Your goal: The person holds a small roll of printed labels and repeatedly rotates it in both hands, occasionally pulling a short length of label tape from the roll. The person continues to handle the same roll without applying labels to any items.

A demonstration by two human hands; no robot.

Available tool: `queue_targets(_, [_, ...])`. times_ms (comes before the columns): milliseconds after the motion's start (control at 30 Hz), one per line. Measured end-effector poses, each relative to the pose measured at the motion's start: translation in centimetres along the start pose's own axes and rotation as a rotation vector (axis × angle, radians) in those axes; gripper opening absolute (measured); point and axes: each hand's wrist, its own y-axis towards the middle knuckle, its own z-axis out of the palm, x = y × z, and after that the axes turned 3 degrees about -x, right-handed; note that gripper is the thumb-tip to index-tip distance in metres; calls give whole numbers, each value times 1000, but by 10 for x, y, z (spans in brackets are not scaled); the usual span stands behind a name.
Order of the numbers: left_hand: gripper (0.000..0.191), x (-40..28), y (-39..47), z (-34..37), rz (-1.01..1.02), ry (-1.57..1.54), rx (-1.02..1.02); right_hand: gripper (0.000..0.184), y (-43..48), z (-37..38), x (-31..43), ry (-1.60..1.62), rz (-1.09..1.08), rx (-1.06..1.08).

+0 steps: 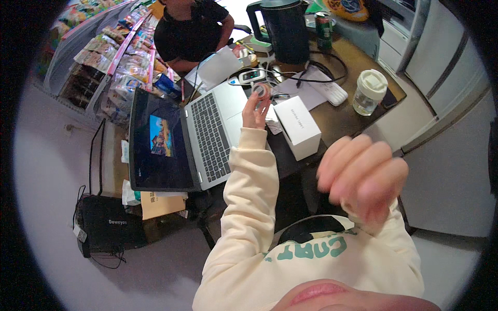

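Observation:
At the near right corner of the open laptop, my left hand holds a small roll of tape or labels between its fingers. Beside that hand, on the dark table, lies a white cardboard box with print on its lid. Just beyond the roll is a small white device with a lit display. My right hand is raised in front of my chest, blurred, its fingers curled in. Nothing shows in it, and its palm is hidden.
A black kettle, a green can, a lidded clear cup and a white power bank stand or lie beyond, among black cables. A person sits across the table. Packaged goods fill racks on the left.

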Motion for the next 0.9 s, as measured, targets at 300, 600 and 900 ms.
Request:
queue_targets(300, [36, -4, -8, 3, 19, -1, -34, 20, 38, 28, 12, 356, -56, 154])
queue_targets(600, [40, -7, -15, 9, 43, 21, -52, 18, 42, 7, -4, 278, -40, 150])
queue_targets(900, [36, -8, -21, 22, 53, 19, -38, 25, 35, -80, -85, -154, -13, -20])
